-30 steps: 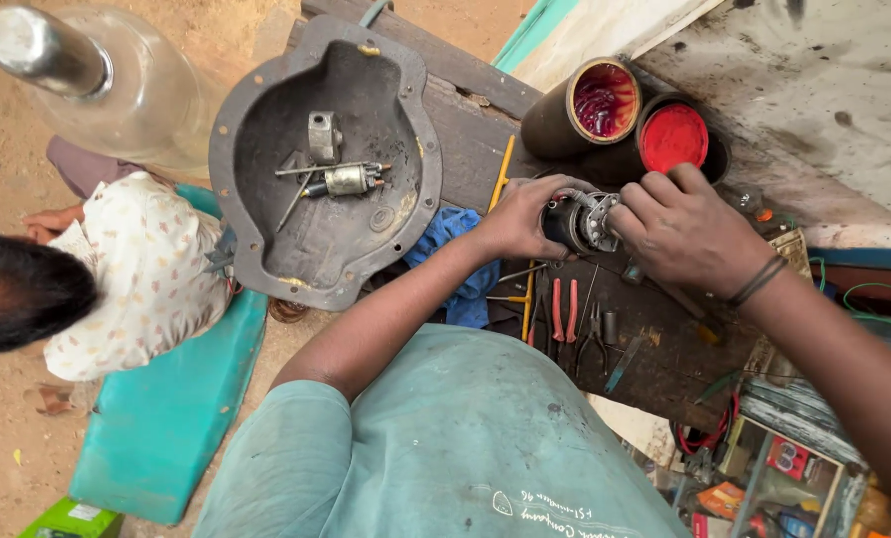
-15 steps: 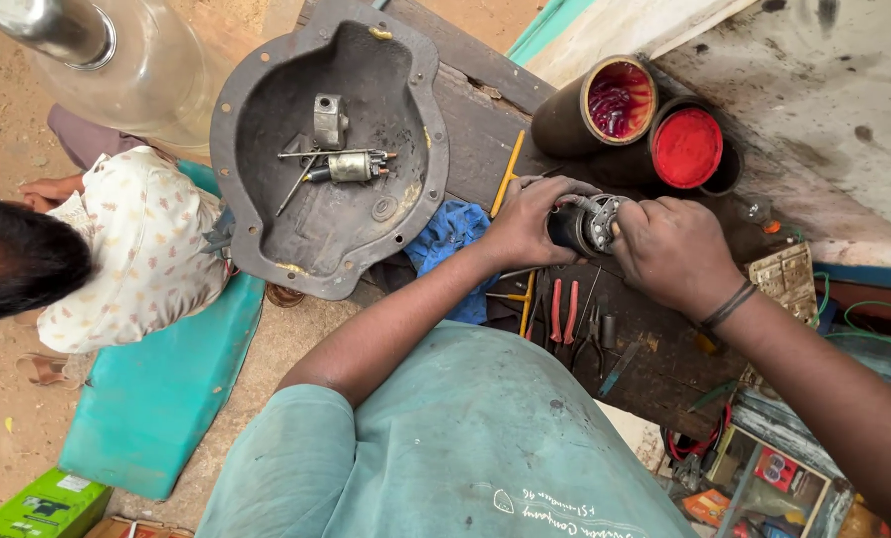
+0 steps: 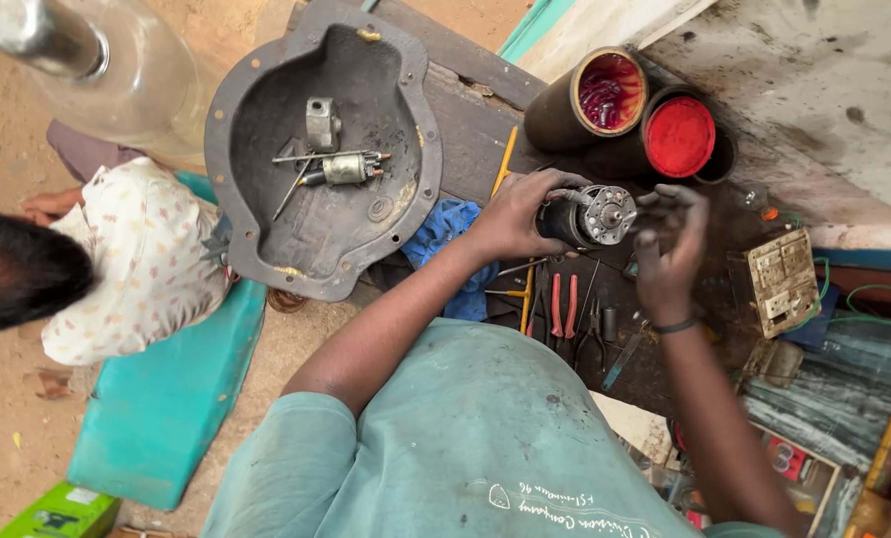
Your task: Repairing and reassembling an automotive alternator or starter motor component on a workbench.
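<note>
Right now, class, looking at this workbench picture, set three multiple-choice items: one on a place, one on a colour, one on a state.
1. Where do the loose small parts lie?
A. In the grey metal housing
B. On the ground
C. In the tube

2. What colour is the cap on the dark tube?
A. Blue
B. Red
C. White

3. What is the left hand doing?
A. Resting flat
B. Holding pliers
C. Gripping the small motor

Answers: A, they rest inside its hollow; B, its round face is red; C, its fingers wrap the motor body while the right hand is open beside it.
</note>
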